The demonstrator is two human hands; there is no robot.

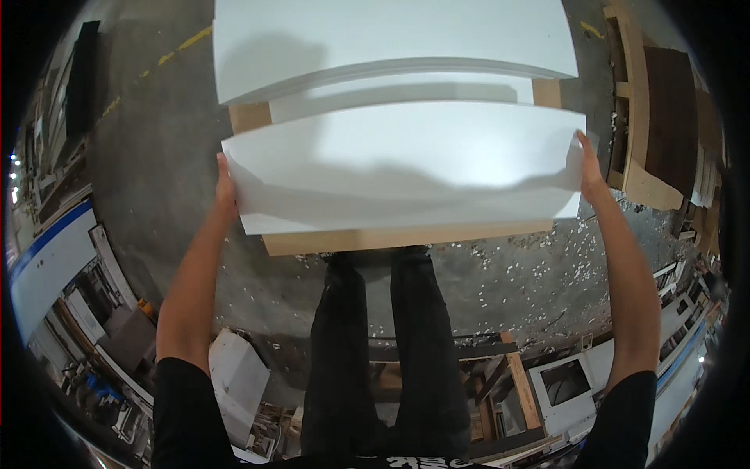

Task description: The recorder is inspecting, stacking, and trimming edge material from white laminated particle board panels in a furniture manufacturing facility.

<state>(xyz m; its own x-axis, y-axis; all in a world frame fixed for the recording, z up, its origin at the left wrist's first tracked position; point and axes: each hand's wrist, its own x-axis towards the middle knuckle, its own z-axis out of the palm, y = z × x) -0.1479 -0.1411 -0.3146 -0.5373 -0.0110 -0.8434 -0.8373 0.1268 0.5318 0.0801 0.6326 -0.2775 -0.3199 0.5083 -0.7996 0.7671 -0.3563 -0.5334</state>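
Observation:
A long white panel [406,156] spans the space in front of my legs. My left hand [226,187] is closed round its left end, with the fingers mostly hidden behind the edge. At the opposite end my right hand [591,166] grips the right edge, thumb on the near face. Just beyond lies a stack of white panels [398,35] with layered edges. Between the two, a strip of another white surface [414,87] shows. Brown board [414,237] sticks out below the held panel, and more brown appears at its far corners.
My legs [344,344] stand on a grey concrete floor scattered with white chips [508,281]. Brown boards [664,117] lean at the right. A wooden frame [523,391] and white scrap pieces [238,383] lie around my legs. Stacked panels and a blue-edged board [47,258] fill the left side.

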